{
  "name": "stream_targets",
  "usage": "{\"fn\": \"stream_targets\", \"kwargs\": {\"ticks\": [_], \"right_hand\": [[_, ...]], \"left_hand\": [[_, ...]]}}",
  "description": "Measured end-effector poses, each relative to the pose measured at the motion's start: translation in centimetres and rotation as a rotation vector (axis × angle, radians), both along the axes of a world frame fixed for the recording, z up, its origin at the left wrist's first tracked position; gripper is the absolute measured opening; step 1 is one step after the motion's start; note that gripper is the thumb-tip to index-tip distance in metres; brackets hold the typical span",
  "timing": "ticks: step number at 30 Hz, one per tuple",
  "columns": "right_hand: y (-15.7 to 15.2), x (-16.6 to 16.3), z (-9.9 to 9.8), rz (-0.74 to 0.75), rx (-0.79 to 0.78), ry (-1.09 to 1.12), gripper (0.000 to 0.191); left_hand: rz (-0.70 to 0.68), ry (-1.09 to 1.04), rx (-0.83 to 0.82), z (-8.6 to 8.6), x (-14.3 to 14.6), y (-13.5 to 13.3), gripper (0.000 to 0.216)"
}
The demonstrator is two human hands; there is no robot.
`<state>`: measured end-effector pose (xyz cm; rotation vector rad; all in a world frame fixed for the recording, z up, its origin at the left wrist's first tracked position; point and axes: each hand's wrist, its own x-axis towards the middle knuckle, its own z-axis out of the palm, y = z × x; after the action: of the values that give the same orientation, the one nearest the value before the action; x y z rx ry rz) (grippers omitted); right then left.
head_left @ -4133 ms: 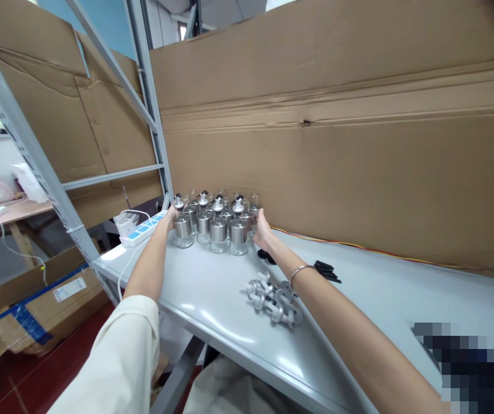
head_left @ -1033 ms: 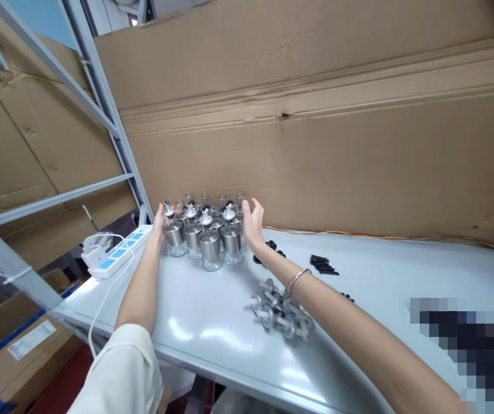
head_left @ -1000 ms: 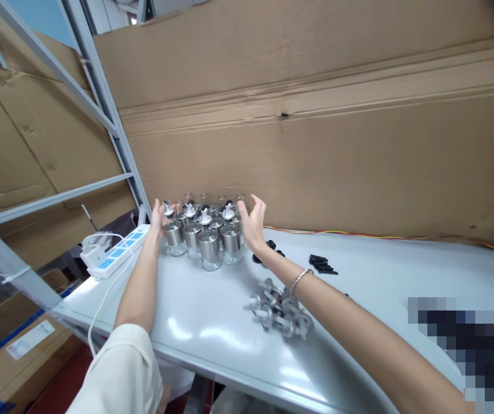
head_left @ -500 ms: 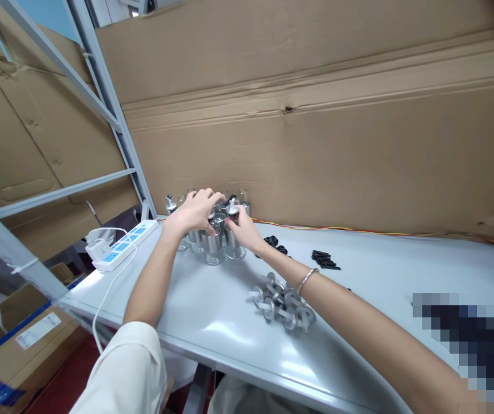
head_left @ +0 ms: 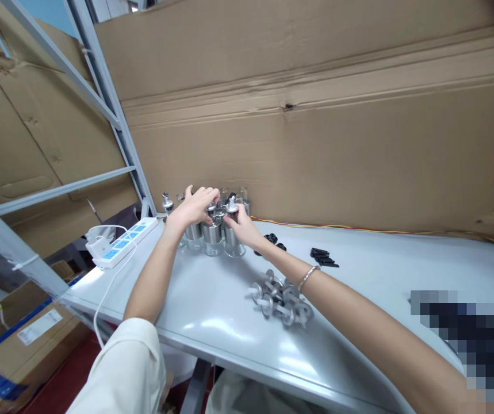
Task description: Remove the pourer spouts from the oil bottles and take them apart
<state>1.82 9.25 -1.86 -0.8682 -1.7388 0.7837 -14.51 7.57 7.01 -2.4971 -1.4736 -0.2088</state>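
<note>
Several glass bottles with silvery metal sleeves stand grouped at the table's back left. My left hand (head_left: 195, 207) bends over the middle front bottle (head_left: 213, 234), its thumb and fingers around the metal spout cap (head_left: 211, 207). The fingers partly hide that cap. My right hand (head_left: 242, 225) is closed on the neighbouring bottle (head_left: 233, 242), near the neck below its metal pourer spout (head_left: 232, 203). Both bottles stand upright on the table. Another spouted top (head_left: 167, 202) shows left of my left wrist.
On the grey table (head_left: 212, 293) lie a pile of metal spout tops (head_left: 281, 299), black caps (head_left: 271, 237) and black sticks (head_left: 324, 257). A white power strip (head_left: 126, 242) with a cable sits left, beside a metal frame (head_left: 121, 126). A cardboard sheet (head_left: 316, 161) stands behind.
My left hand has shifted slightly left and up around the middle bottle's top, showing more of its sleeve. My right hand stays on its bottle. The view has tilted a little.
</note>
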Motion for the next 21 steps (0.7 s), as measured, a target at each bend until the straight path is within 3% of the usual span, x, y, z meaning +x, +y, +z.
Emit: {"fn": "stream_targets", "kwargs": {"ticks": [3,7,13,18,21], "right_hand": [[0.0,0.0,-0.1,0.013,-0.004,-0.003,0.027],[-0.2,0.3,-0.1,0.03,-0.004,0.037,0.024],[-1.7,1.5,2.4,0.071,0.064,0.152,0.028],[-6.7,4.8,6.5,0.224,0.16,0.188,0.033],[-11.8,8.0,8.1,0.219,0.141,0.024,0.035]], "left_hand": [[0.019,-0.044,-0.034,0.0,-0.1,0.0,0.046],[0.011,-0.181,-0.064,1.1,-0.6,-1.5,0.071],[-0.222,-0.498,0.009,2.6,1.9,-4.8,0.067],[-0.498,-0.863,-0.129,1.5,6.8,-6.5,0.049],[-0.639,-1.006,-0.249,1.1,9.9,-9.1,0.042]]}}
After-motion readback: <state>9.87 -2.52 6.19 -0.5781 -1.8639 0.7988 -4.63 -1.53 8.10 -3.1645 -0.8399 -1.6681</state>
